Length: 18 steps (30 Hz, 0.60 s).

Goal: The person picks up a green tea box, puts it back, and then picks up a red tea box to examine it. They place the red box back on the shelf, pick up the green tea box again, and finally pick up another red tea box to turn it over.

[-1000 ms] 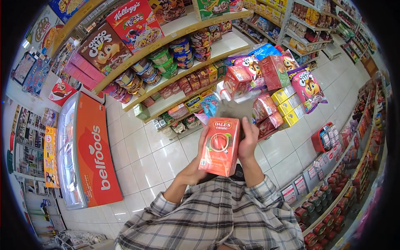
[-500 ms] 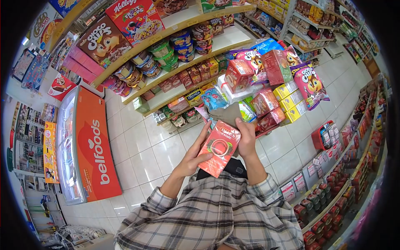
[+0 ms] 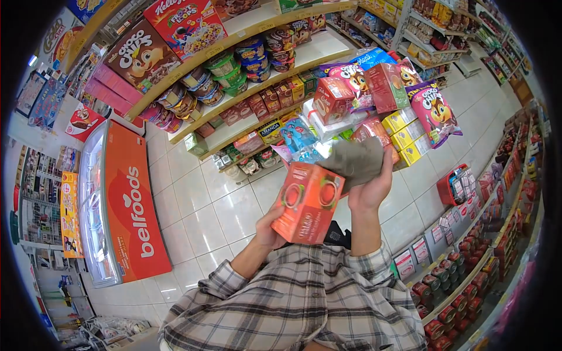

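Note:
An orange-red tea box (image 3: 310, 202) with cup pictures is tilted in front of my chest, two of its faces showing. My left hand (image 3: 270, 229) grips its lower left side. A grey-green cloth (image 3: 358, 160), blurred at its edges, lies bunched in my right hand (image 3: 374, 186), which is wrapped round its right side just right of the box. Beyond both hands stands a heap of goods with red boxes (image 3: 387, 88), yellow boxes (image 3: 404, 136) and a purple Choco Chips bag (image 3: 434, 114).
Shelves with cereal boxes (image 3: 141, 55) and stacked cups (image 3: 225, 73) curve across the front. A red belfoods freezer (image 3: 132, 205) stands at the left. Shelves of cans (image 3: 451, 292) line the right, with a red basket (image 3: 459, 187) on the tiled floor beside them.
The box has turned to show a second face and is now held by my left hand alone. My right hand has moved right, away from the box, with the cloth.

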### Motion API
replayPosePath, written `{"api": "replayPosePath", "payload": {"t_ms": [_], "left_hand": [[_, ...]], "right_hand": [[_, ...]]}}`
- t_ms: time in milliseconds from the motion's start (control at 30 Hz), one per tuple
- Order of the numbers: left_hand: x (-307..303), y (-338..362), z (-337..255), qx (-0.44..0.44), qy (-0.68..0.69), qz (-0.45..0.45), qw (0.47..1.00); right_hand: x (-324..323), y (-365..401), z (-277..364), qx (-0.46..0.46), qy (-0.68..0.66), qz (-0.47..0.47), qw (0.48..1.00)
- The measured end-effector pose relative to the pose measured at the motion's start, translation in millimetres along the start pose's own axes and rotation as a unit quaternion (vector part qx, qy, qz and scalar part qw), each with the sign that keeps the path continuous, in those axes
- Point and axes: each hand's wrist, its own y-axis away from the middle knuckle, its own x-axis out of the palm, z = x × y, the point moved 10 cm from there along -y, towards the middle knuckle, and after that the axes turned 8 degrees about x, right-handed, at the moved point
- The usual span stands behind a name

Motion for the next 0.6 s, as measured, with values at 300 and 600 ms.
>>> {"api": "replayPosePath", "payload": {"t_ms": [300,600], "left_hand": [[-12.3,-17.0,-11.2,0.019,-0.225,-0.073,0.971],[-26.6,-21.9,-37.9,0.032,-0.184,-0.163,0.969]], "right_hand": [[36.5,37.9,-26.4,-0.032,0.243,0.048,0.968],[48.1,50.8,-81.5,0.019,0.327,0.155,0.932]]}}
